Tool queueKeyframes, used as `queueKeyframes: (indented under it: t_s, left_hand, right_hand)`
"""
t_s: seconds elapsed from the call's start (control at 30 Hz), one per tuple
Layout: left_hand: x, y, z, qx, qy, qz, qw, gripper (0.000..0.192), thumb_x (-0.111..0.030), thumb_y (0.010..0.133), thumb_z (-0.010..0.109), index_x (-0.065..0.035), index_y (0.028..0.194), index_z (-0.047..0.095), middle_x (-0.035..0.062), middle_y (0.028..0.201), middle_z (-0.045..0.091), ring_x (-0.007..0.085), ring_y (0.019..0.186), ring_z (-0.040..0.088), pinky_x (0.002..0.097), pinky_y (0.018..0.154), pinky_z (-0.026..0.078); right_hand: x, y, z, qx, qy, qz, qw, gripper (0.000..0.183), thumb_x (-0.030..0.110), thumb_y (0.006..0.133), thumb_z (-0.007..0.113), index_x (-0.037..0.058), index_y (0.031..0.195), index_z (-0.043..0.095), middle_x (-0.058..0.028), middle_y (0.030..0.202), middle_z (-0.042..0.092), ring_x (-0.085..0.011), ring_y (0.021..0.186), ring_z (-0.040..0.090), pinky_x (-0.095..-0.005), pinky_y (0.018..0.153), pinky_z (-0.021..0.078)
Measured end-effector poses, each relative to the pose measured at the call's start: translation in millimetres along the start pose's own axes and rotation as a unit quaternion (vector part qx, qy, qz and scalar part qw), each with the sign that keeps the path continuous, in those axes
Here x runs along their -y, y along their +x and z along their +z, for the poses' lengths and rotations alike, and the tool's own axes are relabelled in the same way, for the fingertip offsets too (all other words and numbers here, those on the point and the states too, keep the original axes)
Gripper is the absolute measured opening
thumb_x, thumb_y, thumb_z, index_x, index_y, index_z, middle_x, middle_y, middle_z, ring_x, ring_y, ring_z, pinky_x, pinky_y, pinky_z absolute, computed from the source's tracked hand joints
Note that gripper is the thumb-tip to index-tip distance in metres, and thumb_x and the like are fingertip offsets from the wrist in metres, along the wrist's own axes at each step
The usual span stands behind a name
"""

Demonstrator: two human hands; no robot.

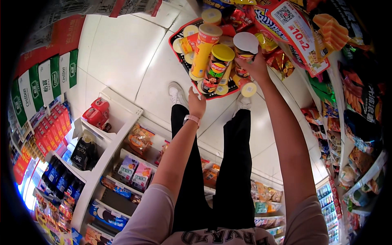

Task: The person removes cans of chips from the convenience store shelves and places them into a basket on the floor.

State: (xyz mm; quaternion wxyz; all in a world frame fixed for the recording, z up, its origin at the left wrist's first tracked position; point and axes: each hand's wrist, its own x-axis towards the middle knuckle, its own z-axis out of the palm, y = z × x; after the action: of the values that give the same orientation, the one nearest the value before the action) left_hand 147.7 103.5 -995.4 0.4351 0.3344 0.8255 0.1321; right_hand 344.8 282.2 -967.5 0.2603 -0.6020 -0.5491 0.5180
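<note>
A red-rimmed black shopping basket stands on the tiled floor in front of me, heaped with canisters of potato chips. My right hand grips a dark chip canister with a white lid at the basket's right side. My left hand, wearing a pink wristband, is just outside the near edge with fingers apart and holds nothing. Near it a black Lay's canister with a yellow lid stands tilted on the pile. A tall yellow canister leans beside that one, and a further canister with a pale end juts over the near right rim.
Shelves with bagged snacks rise close on the right. On the left are a white shelf unit with boxes, bags and dark bottles, and green-and-white cartons. My shoes are close to the basket's near side.
</note>
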Motion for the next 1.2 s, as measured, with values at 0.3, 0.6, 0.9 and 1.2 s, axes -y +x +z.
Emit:
queueKeyframes:
  t_s: [0.3,0.6,0.9,1.2]
  left_hand:
    - [-7.3,4.9,-7.0,0.017,0.011,0.029,0.999,0.059,-0.008,0.077,0.055,0.0006,0.129,0.028,0.0214,0.099,0.055,0.0349,0.094,0.054,0.0415,0.079,0.043]
    - [3.6,2.1,-11.2,0.031,0.025,0.012,0.999,0.061,-0.008,0.078,0.054,0.0007,0.131,0.025,0.022,0.103,0.053,0.0344,0.095,0.053,0.0408,0.082,0.043]
    - [-60.9,-53.2,-92.0,0.054,-0.01,-0.01,0.998,0.062,-0.012,0.079,0.052,0.0023,0.132,0.023,0.0217,0.096,0.058,0.0345,0.091,0.057,0.0394,0.08,0.045]
    - [-270.0,-214.9,-234.9,0.201,-0.081,0.303,0.928,0.038,-0.014,0.088,0.05,-0.0023,0.122,0.039,0.0153,0.097,0.059,0.0264,0.089,0.058,0.0327,0.079,0.046]
  right_hand:
    - [-5.7,-1.2,-5.0,-0.004,0.01,0.012,1.0,0.093,0.021,0.065,0.077,-0.0017,0.135,0.02,-0.0174,0.128,0.041,-0.0253,0.118,0.042,-0.0334,0.097,0.035]
    - [-44.4,-18.8,-8.3,-0.052,-0.044,0.021,0.997,0.085,0.023,0.072,0.073,0.0013,0.136,0.021,-0.0182,0.125,0.043,-0.0263,0.118,0.042,-0.0345,0.097,0.0347]
    - [24.2,-157.1,-1.2,-0.18,-0.032,0.119,0.976,0.06,0.022,0.085,0.055,-0.0045,0.131,0.029,-0.0231,0.129,0.039,-0.0312,0.119,0.041,-0.0347,0.099,0.0331]
    - [276.6,-271.3,-73.1,0.033,-0.033,-0.011,0.999,0.055,0.008,0.078,0.052,0.0069,0.13,0.032,-0.0139,0.101,0.052,-0.02,0.071,0.056,-0.0331,0.064,0.0475]
